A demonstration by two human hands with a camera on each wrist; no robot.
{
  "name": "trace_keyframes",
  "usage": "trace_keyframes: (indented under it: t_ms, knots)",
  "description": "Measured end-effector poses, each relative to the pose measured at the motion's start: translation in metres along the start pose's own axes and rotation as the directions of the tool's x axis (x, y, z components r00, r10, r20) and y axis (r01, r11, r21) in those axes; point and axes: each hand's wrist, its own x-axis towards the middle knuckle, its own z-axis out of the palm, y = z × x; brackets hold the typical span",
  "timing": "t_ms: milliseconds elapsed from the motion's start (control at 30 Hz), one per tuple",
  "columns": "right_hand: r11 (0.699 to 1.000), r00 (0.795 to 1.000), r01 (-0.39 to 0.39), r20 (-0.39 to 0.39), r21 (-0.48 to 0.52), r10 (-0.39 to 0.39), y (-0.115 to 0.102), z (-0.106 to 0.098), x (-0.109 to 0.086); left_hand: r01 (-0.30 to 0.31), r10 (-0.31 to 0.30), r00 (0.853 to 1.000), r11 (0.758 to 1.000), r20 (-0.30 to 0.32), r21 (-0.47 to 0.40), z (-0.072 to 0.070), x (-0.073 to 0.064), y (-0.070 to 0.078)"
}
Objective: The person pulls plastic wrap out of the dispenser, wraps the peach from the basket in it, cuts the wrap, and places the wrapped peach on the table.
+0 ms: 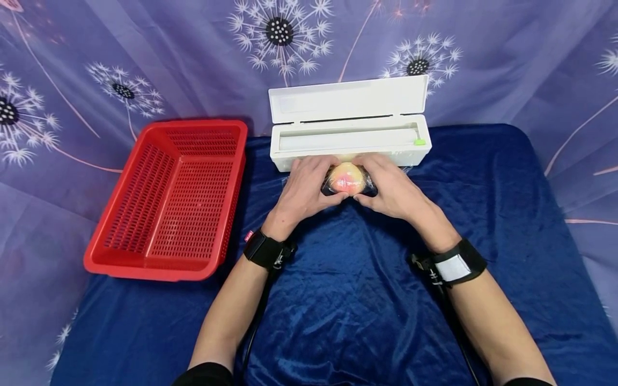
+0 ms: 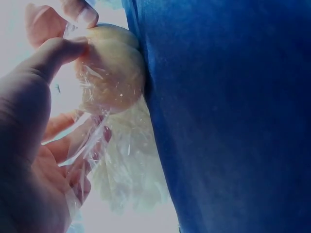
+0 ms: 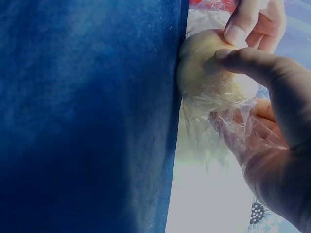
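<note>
A yellow and pink peach point(image 1: 347, 179) sits between my two hands, partly covered in clear cling film point(image 3: 228, 128). My left hand point(image 1: 308, 186) holds it from the left, its thumb at the near side and the fingers curled at the far side. From the right, my right hand point(image 1: 393, 186) holds it in the same way, the two thumb tips close together. Loose film hangs from the peach point(image 2: 116, 73) across the fingers in both wrist views. Just behind the hands stands a white cling film box point(image 1: 350, 156), its lid point(image 1: 347, 101) raised.
Inside the box lies a white roll point(image 1: 345, 140), with a green slider point(image 1: 419, 142) at its right end. A red plastic basket point(image 1: 185, 214) stands to the left. Blue velvet cloth point(image 1: 347, 311) covers the table, and a patterned purple curtain point(image 1: 193, 53) hangs behind.
</note>
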Motion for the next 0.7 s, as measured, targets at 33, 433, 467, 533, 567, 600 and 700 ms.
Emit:
trace_keyframes:
  t_ms: [33,433,467,533,567,600,700]
  knots:
    - [1.000,1.000,0.005,-0.006,-0.001,-0.005,0.0005,0.0005,0.0001,0.001,-0.001,1.000,1.000,0.000,0.003,-0.0001,-0.0001,-0.0002]
    - [0.999,0.999,-0.035,0.012,-0.004,0.035,0.0023,-0.0001,-0.0013,0.015,-0.016,1.000,1.000,0.015,0.017,0.0013,-0.0001,0.0004]
    - [0.999,0.999,-0.039,0.013,0.001,0.039,0.0024,-0.0004,-0.0014,0.016,-0.016,1.000,1.000,0.014,0.018,0.0013,-0.0002,0.0005]
    - [0.999,0.999,-0.047,0.018,0.013,0.047,0.0018,-0.0015,-0.0015,0.015,-0.016,1.000,1.000,0.011,0.018,0.0017,0.0000,0.0005]
    - [0.998,0.998,-0.053,0.021,0.020,0.052,0.0016,-0.0020,-0.0016,0.016,-0.016,1.000,1.000,0.011,0.019,0.0017,0.0000,0.0005]
    - [0.998,0.998,-0.057,0.024,0.028,0.056,0.0015,-0.0026,-0.0017,0.016,-0.016,1.000,1.000,0.010,0.018,0.0019,0.0001,0.0005]
    - [0.997,0.998,-0.057,0.024,0.046,0.056,0.0024,-0.0036,-0.0019,0.021,-0.021,1.000,1.000,0.013,0.014,0.0018,0.0005,0.0009]
